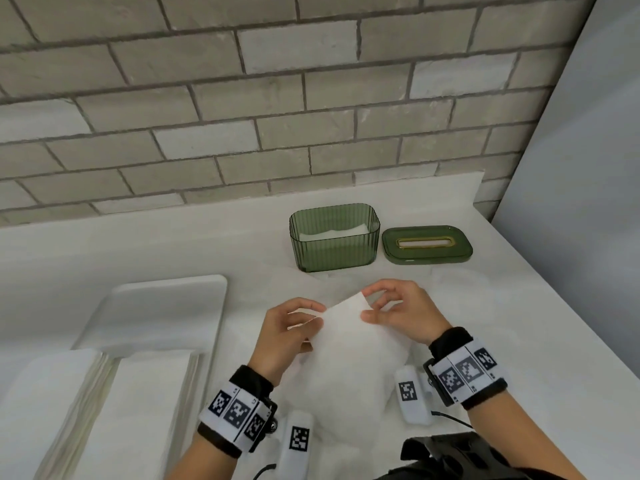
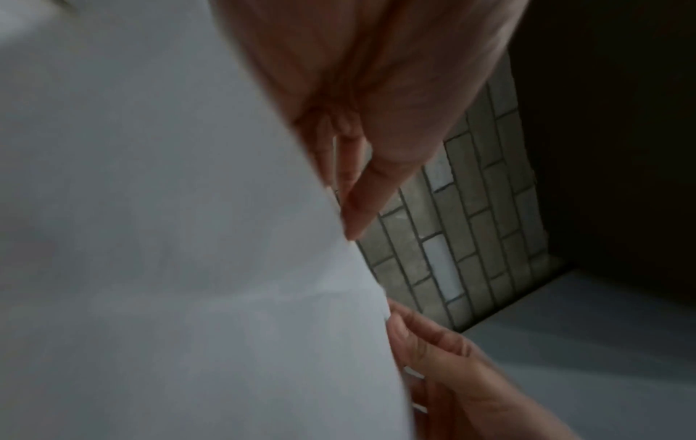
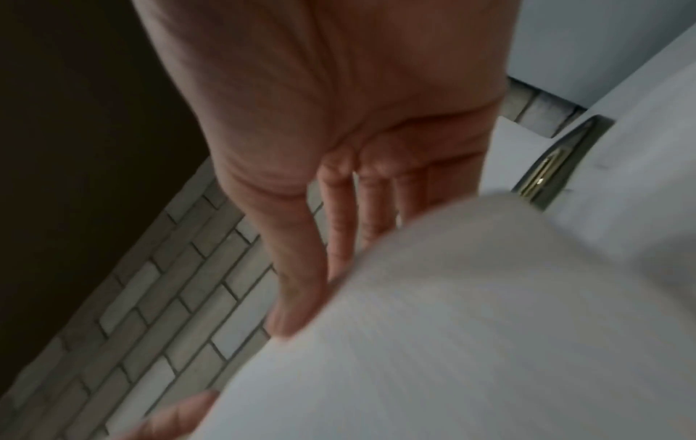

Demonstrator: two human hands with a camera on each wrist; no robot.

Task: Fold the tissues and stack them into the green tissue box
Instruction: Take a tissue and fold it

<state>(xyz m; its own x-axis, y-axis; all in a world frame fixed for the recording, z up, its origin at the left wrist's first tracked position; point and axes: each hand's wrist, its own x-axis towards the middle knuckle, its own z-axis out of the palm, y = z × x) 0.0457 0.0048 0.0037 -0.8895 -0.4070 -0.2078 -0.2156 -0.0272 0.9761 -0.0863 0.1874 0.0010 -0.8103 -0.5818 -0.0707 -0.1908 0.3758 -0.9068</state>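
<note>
Both hands, the left hand and the right hand, pinch the top edge of one white tissue above the table, some folded ones already lie in the green tissue box, and more wait in the tray.

Both wrist views are pretty blurry. The tissue hides most left hand fingers, and the tray at 8 o'clock gets cropped by the frame edge.
</note>
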